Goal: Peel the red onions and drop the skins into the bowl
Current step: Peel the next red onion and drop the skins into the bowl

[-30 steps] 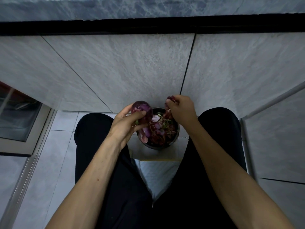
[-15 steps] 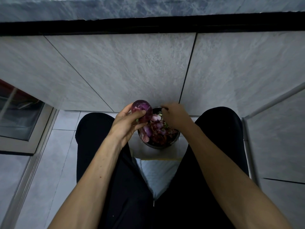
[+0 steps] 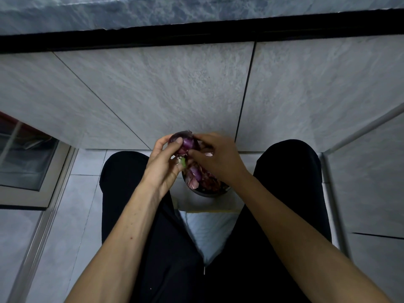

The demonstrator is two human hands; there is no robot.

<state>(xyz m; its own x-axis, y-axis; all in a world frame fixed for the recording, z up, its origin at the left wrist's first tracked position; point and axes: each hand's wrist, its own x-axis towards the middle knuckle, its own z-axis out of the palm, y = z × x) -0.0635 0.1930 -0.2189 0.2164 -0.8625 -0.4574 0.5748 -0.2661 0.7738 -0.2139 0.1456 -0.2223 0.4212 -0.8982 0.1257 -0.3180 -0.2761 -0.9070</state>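
A purple red onion (image 3: 185,141) is held in my left hand (image 3: 164,163), thumb and fingers curled round it, just above the far left rim of the bowl. My right hand (image 3: 215,156) has come against the onion's right side, its fingertips pinching at the skin there. Below both hands a dark round bowl (image 3: 205,193) sits between my knees, filled with purple and pink onion skins (image 3: 196,177). My right hand and wrist hide much of the bowl.
The bowl stands on a white surface (image 3: 209,224) between my legs in black trousers. A grey tiled wall (image 3: 175,95) rises close in front, under a dark counter edge. A glass-fronted cabinet (image 3: 24,162) is at the left.
My right hand has left the bowl and moved left and up onto the onion. My left hand has kept hold of the onion and shifted slightly toward the bowl.
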